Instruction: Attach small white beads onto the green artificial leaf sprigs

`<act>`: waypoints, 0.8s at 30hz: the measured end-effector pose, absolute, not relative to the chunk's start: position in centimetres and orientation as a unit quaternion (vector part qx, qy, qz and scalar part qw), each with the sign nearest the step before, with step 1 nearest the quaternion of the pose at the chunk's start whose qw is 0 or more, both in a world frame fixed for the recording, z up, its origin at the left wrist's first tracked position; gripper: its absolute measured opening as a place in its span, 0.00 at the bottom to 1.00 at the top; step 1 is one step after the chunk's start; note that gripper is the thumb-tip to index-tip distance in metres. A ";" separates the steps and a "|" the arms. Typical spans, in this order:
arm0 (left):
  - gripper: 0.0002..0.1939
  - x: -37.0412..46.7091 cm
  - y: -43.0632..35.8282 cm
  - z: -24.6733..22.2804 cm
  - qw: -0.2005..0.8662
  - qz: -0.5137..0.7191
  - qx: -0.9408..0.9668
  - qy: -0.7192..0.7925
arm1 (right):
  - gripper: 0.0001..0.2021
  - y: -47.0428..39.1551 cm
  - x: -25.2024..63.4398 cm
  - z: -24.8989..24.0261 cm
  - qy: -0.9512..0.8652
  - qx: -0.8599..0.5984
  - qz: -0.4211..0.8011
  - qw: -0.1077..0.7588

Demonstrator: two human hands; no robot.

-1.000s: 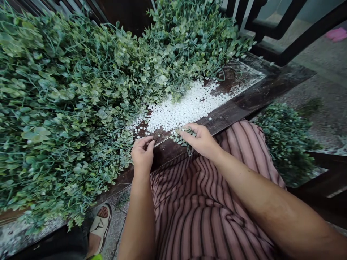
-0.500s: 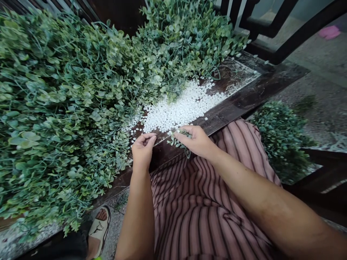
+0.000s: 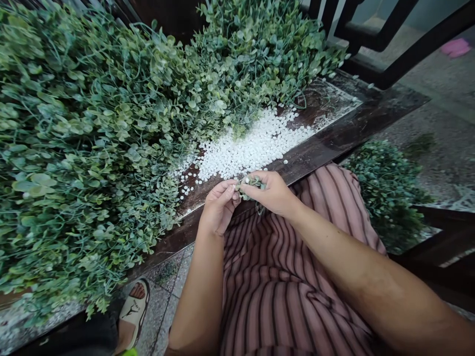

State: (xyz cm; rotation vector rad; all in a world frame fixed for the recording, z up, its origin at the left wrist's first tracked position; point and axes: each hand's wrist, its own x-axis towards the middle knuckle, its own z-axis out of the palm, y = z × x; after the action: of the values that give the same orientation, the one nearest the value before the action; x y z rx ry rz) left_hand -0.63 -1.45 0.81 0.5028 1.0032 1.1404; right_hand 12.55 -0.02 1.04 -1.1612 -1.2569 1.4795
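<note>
My right hand [image 3: 272, 193] pinches a small green leafy sprig [image 3: 247, 187] above the front edge of a dark wooden bench [image 3: 326, 143]. My left hand [image 3: 221, 202] is closed, its thumb and fingertips meeting the left end of that sprig; whether a small white piece is between them is too small to tell. Just beyond both hands, a spread of small white pieces [image 3: 245, 151] lies on the bench. A large heap of green leafy sprigs [image 3: 100, 128] covers the left and back.
More greenery [image 3: 386, 188] stands low at the right, beside my striped clothing [image 3: 278, 291]. Another person's sandalled foot [image 3: 133, 311] is at the lower left. Dark wooden bars [image 3: 371, 39] rise at the back right, and a pink item [image 3: 455, 48] lies on the floor beyond.
My left hand has moved right, from the bench edge to the sprig in my right hand. My right hand has stayed nearly in place, and the view has shifted slightly.
</note>
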 end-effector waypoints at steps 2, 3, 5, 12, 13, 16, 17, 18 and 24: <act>0.11 -0.9 -1.4 0.7 0.715 0.504 0.210 0.438 | 0.09 0.0 12.5 1.1 -0.497 -0.459 0.600 0.428; 0.11 -1.0 -1.3 0.6 0.721 0.499 0.206 0.433 | 0.09 0.0 12.5 1.1 -0.495 -0.456 0.602 0.430; 0.11 -1.2 -1.2 0.6 0.731 0.492 0.199 0.429 | 0.09 -0.1 12.4 1.1 -0.494 -0.454 0.602 0.433; 0.08 -1.4 -1.1 0.7 0.741 0.477 0.189 0.433 | 0.09 -0.3 12.4 1.0 -0.489 -0.440 0.623 0.424; 0.08 -1.4 -1.1 0.7 0.743 0.475 0.190 0.432 | 0.09 -0.3 12.4 1.0 -0.489 -0.442 0.622 0.422; 0.09 -1.4 -1.1 0.7 0.747 0.470 0.190 0.430 | 0.09 -0.3 12.4 1.0 -0.496 -0.452 0.614 0.416; 0.09 -1.4 -1.0 0.7 0.748 0.469 0.191 0.430 | 0.09 -0.3 12.4 1.0 -0.500 -0.454 0.610 0.416; 0.09 -1.4 -1.0 0.7 0.749 0.467 0.193 0.430 | 0.09 -0.3 12.4 1.0 -0.503 -0.455 0.606 0.416; 0.11 -1.5 -0.8 0.7 0.754 0.436 0.214 0.441 | 0.09 -0.3 12.6 1.1 -0.509 -0.456 0.606 0.408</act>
State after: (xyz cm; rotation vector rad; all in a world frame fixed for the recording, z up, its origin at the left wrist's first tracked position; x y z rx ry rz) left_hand -1.54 -0.81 0.69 0.4674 0.9630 0.9522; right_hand 12.59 -0.29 1.06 -1.1503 -1.2819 1.5267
